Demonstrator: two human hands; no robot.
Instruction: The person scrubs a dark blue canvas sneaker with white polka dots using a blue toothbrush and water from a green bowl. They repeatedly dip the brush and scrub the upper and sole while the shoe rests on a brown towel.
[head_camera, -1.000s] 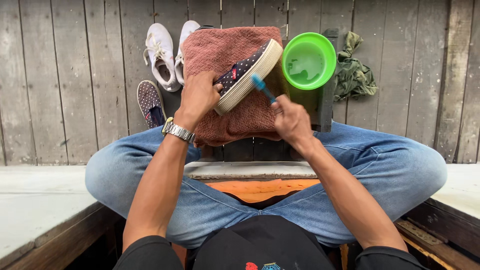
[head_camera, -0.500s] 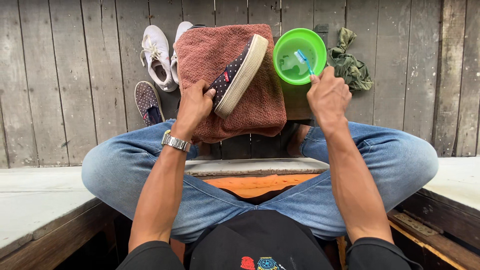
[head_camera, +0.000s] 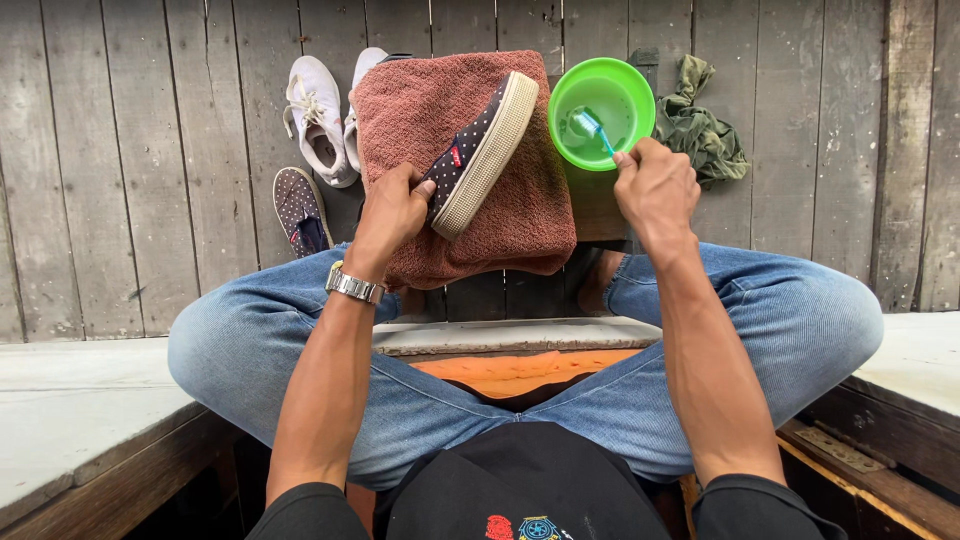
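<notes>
**Shoe held on towel, brush dipped in basin**

Far left, on the grey plank decking (head_camera: 120, 170), a pair of white sneakers (head_camera: 318, 120) lies beside the towel's left edge; below them sits a second dark polka-dot slip-on (head_camera: 298, 208), partly tucked under the person's knee.

Centre, a rust-brown terry towel (head_camera: 520, 210) is spread over a low support. On it rests the dark polka-dot canvas shoe (head_camera: 478, 150), tipped on its side with the cream rubber sole facing right and the toe pointing to the towel's upper right corner. The left hand (head_camera: 392, 205), steel watch at the wrist, has its fingers closed around the heel end, thumb on the upper.

Right of the towel, touching its upper right corner, stands a green plastic basin (head_camera: 600, 112). The right hand (head_camera: 655, 185) is closed on the handle of a blue toothbrush (head_camera: 592, 128), whose head reaches down inside the basin. An olive-green rag (head_camera: 705, 130) lies crumpled just beyond.

Handling assessment: the shoe appears light; the canvas upper soft and yielding, the rubber sole stiffer and likely slippery when wet. The heel, or a hand inside the opening, offers the firmest hold.
</notes>
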